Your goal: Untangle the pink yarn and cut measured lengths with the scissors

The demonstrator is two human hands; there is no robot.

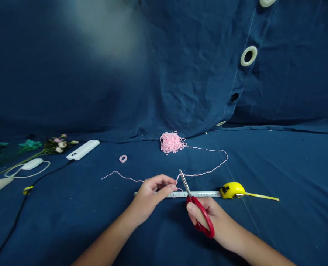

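Note:
Pink yarn (pixel 205 173) runs from a tangled pink heap (pixel 171 142) in a loop to my hands, and its loose end (pixel 116 173) trails off to the left. My left hand (pixel 154 194) pinches the yarn between thumb and fingers, just above the tape. In my right hand (pixel 208 212) are red-handled scissors (pixel 199 216), blades pointing up and away, their tips at the yarn beside my left fingertips. Beneath both hands lies the pulled-out blade of a yellow tape measure (pixel 232 190), partly covered by the left hand and the scissors.
A small pink yarn coil (pixel 123 159) lies left of the heap. Further left are a white power bank (pixel 83 149) with a black cable (pixel 20 214), artificial flowers (pixel 60 144) and a white corded device (pixel 32 164). A blue cloth with grommets (pixel 248 56) hangs behind.

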